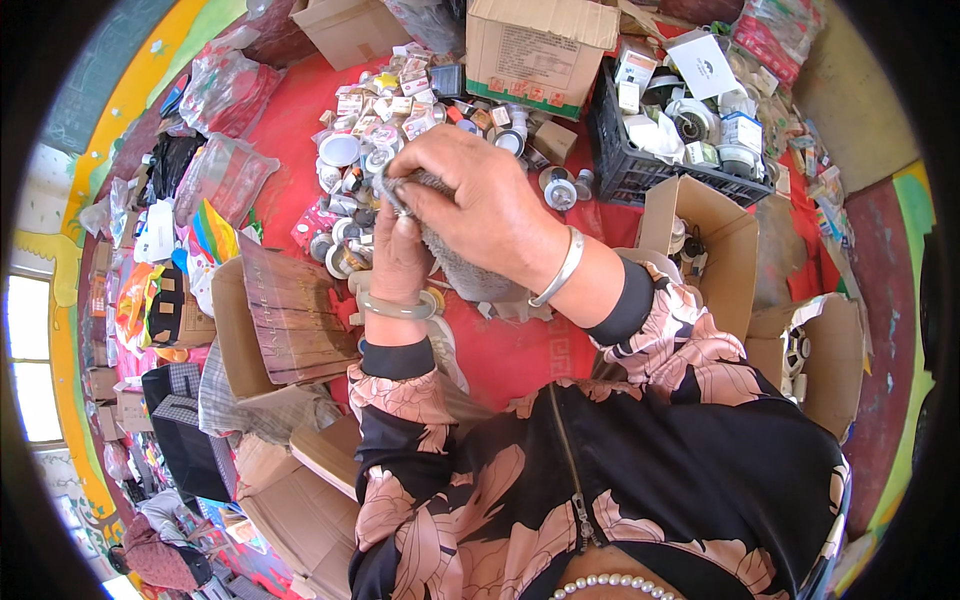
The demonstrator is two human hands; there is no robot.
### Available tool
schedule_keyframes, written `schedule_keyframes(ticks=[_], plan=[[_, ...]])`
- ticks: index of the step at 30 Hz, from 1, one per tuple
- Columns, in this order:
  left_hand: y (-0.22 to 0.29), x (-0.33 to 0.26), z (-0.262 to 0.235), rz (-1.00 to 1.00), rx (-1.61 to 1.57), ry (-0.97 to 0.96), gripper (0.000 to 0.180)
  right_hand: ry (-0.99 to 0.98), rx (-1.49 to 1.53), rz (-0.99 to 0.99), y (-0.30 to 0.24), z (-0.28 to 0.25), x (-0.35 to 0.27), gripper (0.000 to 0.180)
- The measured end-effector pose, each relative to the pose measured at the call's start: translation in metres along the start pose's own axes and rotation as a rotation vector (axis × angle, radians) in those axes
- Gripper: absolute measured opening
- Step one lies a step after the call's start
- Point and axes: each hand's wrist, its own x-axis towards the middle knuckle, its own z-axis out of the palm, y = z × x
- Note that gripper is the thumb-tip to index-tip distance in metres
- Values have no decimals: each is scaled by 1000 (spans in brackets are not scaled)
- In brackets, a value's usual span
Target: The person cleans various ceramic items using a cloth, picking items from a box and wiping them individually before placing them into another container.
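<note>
My right hand (492, 205) is closed around a grey cloth (468, 272), which hangs down below the palm and shows again at the fingertips. Just under it, my left hand (399, 262) points upward with its fingers closed against the cloth and the right fingers. Something small and pale shows at the pinch between the two hands, too hidden to name. Beyond them a pile of small boxes (412, 84) and round light fittings lies on the red cloth (300, 110). A white round lamp (339, 150) lies nearest the left of my fingers.
A black plastic crate (650, 160) full of lamps and boxes stands at the far right. Open cardboard boxes flank me: one box (735, 250) on the right, another box (240, 320) on the left. A closed carton (540, 52) sits behind the pile. Plastic bags (225, 175) lie far left.
</note>
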Motion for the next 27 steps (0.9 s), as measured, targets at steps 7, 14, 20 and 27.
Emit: schedule_keyframes(ticks=[7,14,20,27], plan=[[2,2,-2,-20,140,-72,78,-11,-29,-36,7,-3,0,9],[12,-3,10,4,124,-90,83,-18,22,17,11,-5,2,6],[7,-2,5,27,97,-96,77,-3,13,17,18,-5,1,8],[10,-4,3,6,91,-18,78,-44,32,-111,2,-1,1,8]])
